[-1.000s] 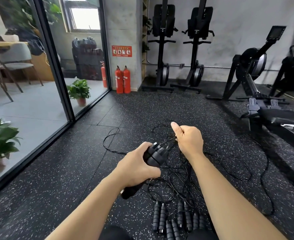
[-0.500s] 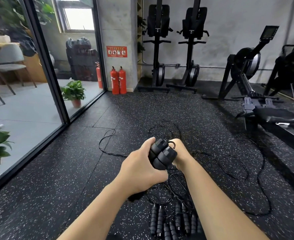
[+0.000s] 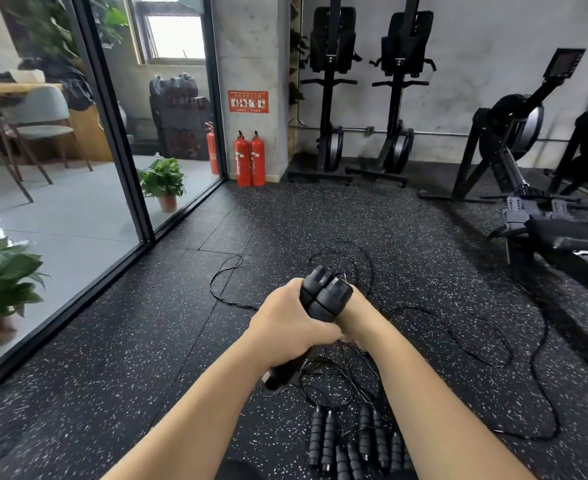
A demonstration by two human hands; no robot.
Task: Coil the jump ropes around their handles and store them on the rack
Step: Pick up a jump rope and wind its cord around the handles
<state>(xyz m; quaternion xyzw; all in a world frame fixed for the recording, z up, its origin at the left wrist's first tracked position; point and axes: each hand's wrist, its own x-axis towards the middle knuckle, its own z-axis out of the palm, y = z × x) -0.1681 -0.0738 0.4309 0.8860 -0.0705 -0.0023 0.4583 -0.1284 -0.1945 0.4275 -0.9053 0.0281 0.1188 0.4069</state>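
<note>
My left hand (image 3: 291, 327) grips a pair of black jump-rope handles (image 3: 324, 295) held side by side, their caps pointing up and away from me. My right hand (image 3: 356, 310) is tucked behind and under the handles with its fingers mostly hidden, carrying the thin black cord round them. The rest of that cord (image 3: 459, 337) trails in loose loops over the floor. Several more black handles (image 3: 351, 445) lie in a row on the floor just in front of me, their cords tangled above them. No rack is in view.
Speckled black rubber floor (image 3: 147, 341) all around. A glass wall (image 3: 78, 220) with potted plants (image 3: 162, 181) stands on the left. Two red fire extinguishers (image 3: 250, 159) stand by a pillar, and rowing machines (image 3: 528, 202) stand at the right and along the back wall.
My right hand, which pinched the cord out to the right of the handles, has swung in behind and beneath them. The handles tilted up toward me in my left hand.
</note>
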